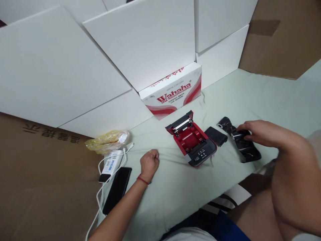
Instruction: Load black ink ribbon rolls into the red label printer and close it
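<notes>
The right hand point(260, 132) is over at the right of the cloth, fingers curled and grasping a small black roll point(239, 135) with a shiny end; that roll sits just above a glossy black wrapped bundle point(247, 150), and the fingertips seem to touch the bundle too, though that's hard to tell from here; the left hand point(149, 164) rests on the cloth, clenched in a loose fist, holding nothing; a thin red cord point(142, 180) circles its wrist; a small thermal printer point(190, 140) lies between the hands, lid tipped open, red inside showing, black button panel facing the person; a black rectangular block point(216, 135) sits just beside the printer, between it and the wrapped bundle; all of this lies on a pale green cloth point(190, 197); left of the fist are a black phone point(117, 190) and a white boxy device point(110, 164) with a white cable point(99, 194) looping around; a yellow plastic bag point(107, 142) lies behind them; a red-and-white Wahaha carton point(170, 90) stands behind the printer, among white foam panels point(62, 70); brown cardboard point(45, 177) lies along the left edge.
</notes>
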The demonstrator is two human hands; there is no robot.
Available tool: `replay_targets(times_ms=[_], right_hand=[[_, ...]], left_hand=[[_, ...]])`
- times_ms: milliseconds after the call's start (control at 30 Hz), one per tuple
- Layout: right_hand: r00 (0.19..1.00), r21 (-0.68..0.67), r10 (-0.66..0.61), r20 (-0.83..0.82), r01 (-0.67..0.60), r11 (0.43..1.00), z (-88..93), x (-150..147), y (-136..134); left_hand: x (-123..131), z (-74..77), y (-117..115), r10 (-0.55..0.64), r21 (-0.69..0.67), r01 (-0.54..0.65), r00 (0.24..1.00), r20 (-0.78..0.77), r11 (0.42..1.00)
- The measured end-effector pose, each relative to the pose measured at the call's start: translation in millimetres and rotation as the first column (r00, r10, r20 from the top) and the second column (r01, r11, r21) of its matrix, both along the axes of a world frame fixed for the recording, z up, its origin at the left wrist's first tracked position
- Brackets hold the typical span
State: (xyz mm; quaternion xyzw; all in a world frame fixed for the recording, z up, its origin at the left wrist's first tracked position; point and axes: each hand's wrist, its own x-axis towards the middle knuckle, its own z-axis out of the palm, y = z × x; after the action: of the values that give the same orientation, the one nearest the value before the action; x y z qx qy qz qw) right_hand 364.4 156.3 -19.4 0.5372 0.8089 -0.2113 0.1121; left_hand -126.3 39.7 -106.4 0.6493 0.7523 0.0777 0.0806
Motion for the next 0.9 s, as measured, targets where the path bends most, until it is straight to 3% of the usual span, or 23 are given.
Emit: replay_targets(times_ms=[100, 233, 333, 433, 500, 600, 700, 800, 900], right_hand=[[0.999, 0.115, -0.040, -0.027, 0.043, 0.992, -11.4, -23, 4], [0.974, 0.171, -0.099, -0.205, 0.135, 0.976, 1.4, -51, 5], [0.942, 0.213, -0.284, -0.179, 0.319, 0.923, 8.9, -58, 9], [0.884, 0.329, -0.449, -0.128, 0.466, 0.821, -2.2, -54, 19], [0.919, 0.365, -0.372, -0.131, 0.394, 0.844, -18.4, -48, 27], [0.988, 0.306, -0.115, -0.104, 0.142, 0.941, -44.5, -43, 41], [0.999, 0.227, -0.040, -0.035, 0.047, 0.973, -57.5, -49, 51], [0.999, 0.221, -0.045, -0.005, 0.045, 0.974, -47.4, -54, 58], [0.998, 0.256, -0.046, -0.046, 0.057, 0.965, -18.6, -38, 49]], left_hand=[[-1, -0.5, 0, -0.018, 0.081, 0.016, 1.000, 0.025, 0.997], [0, -1.4, 0, 0.025, 0.174, -0.022, 1.000, -0.014, 0.984], [0, -4.3, 1, 0.108, 0.063, -0.099, 0.983, -0.151, 0.993], [-2, -7.1, 2, 0.085, -0.037, -0.097, 0.968, -0.237, 0.995], [-1, -7.5, 2, 0.055, -0.050, -0.069, 0.968, -0.244, 0.996], [5, -5.5, 2, 0.074, -0.003, -0.077, 0.969, -0.237, 0.997], [11, -2.6, 2, 0.113, 0.043, -0.107, 0.974, -0.195, 0.993], [11, -1.5, 4, 0.140, 0.087, -0.127, 0.978, -0.153, 0.988], [8, -1.5, 3, 0.127, 0.110, -0.113, 0.984, -0.128, 0.987]])
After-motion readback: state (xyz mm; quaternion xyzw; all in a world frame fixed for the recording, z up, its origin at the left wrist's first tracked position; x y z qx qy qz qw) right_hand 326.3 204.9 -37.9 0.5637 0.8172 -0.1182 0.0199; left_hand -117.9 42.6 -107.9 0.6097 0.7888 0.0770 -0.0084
